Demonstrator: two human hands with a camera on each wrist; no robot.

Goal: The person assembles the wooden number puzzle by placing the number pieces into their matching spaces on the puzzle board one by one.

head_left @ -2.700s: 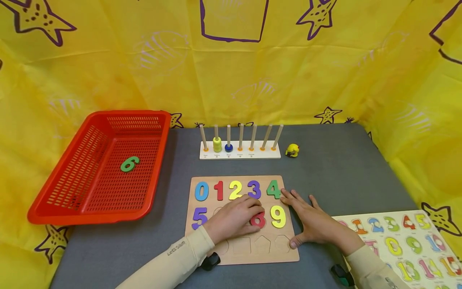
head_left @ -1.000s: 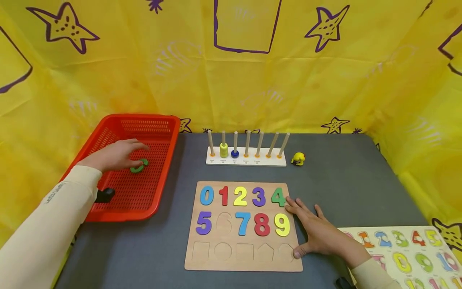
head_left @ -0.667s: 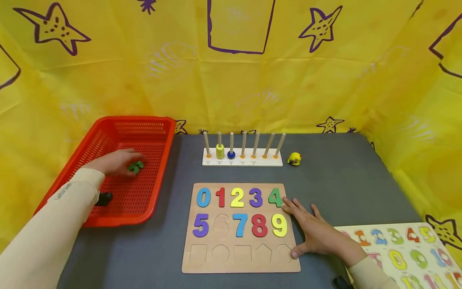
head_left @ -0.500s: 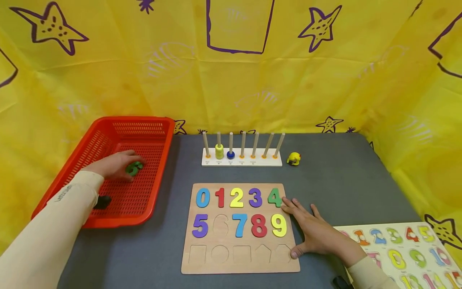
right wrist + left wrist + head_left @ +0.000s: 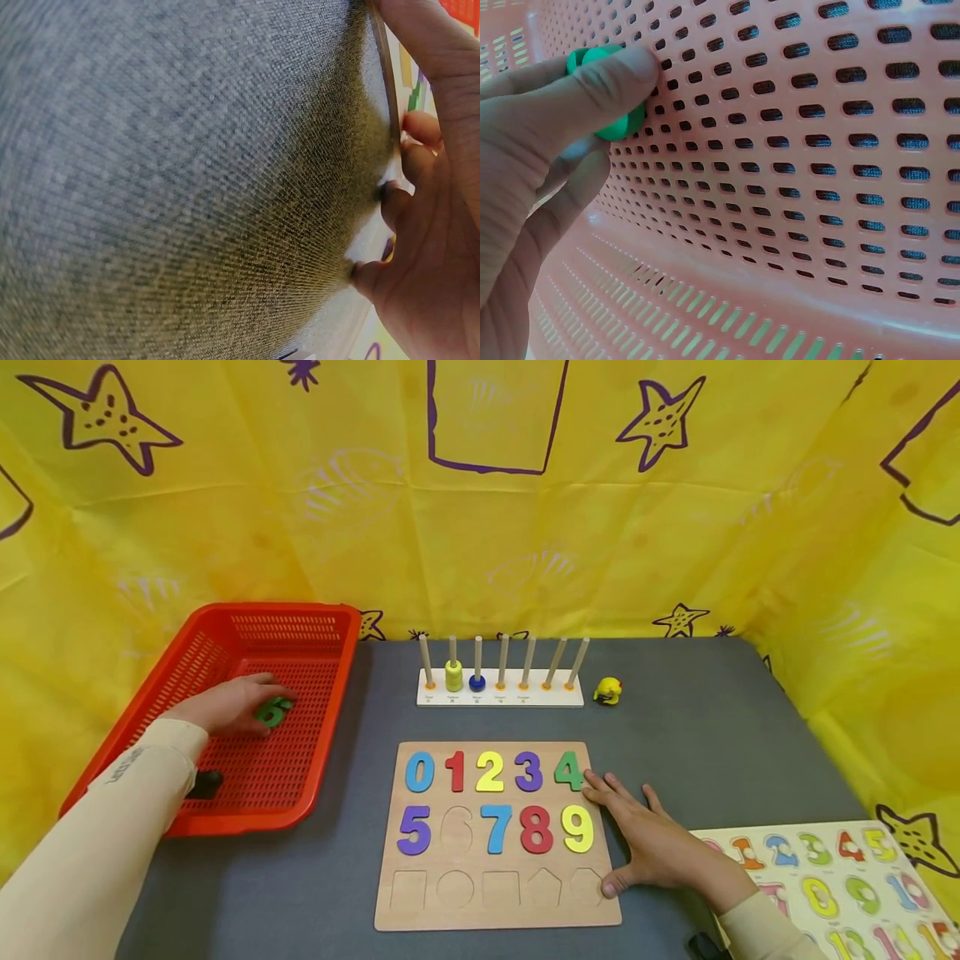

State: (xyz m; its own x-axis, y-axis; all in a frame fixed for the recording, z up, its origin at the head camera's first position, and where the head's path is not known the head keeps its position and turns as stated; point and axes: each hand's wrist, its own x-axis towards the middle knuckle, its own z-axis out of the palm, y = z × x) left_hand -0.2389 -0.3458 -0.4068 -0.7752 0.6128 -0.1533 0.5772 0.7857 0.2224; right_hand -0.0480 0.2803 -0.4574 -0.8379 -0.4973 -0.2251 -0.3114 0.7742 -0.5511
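Note:
My left hand [image 5: 231, 703] is inside the red basket [image 5: 335, 735], pinching a green number 6 [image 5: 272, 712] between thumb and fingers. In the left wrist view the green piece [image 5: 622, 124] shows behind the thumb, close to the perforated basket floor. A wooden number board [image 5: 495, 914] lies in front of me with numbers 0 to 5 and 7 to 9 in place; the 6-shaped recess [image 5: 457, 831] is bare. My right hand [image 5: 648, 839] rests at the board's right edge with its fingers spread, fingertips by the green 4 [image 5: 568, 771] and thumb at the lower right corner.
Behind the board stands a white peg stand [image 5: 498, 697] with yellow and blue rings. To its right sits a small yellow toy [image 5: 608, 691]. A second number puzzle [image 5: 840, 860] lies at the right. Yellow cloth [image 5: 480, 527] encloses the grey table [image 5: 712, 718].
My left hand has gone from the board, where it was at the red 8, into the basket and taken hold of the green number 6. The right hand has stayed at the board's edge.

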